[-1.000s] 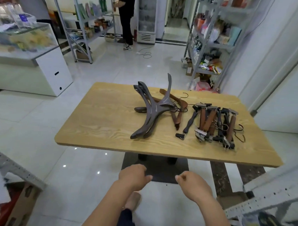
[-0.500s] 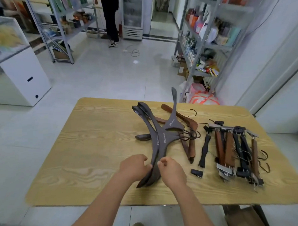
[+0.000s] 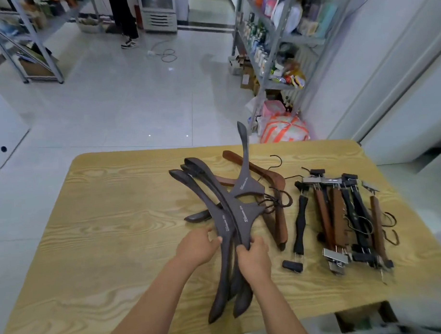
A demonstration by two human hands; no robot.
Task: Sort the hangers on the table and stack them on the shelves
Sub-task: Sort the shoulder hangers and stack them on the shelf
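Head view, apparently close above table [image 3: 116,220].

The dark hangers [image 3: 224,211] are hiding the fingers of the left hand [image 3: 196,246] beneath them. Just beyond the grip, their white lettering [image 3: 244,216] is showing too small to read. Right of the grip, a brown hanger [image 3: 281,222] is lying partly buried. Both forearms [image 3: 149,301] are running off the bottom edge.
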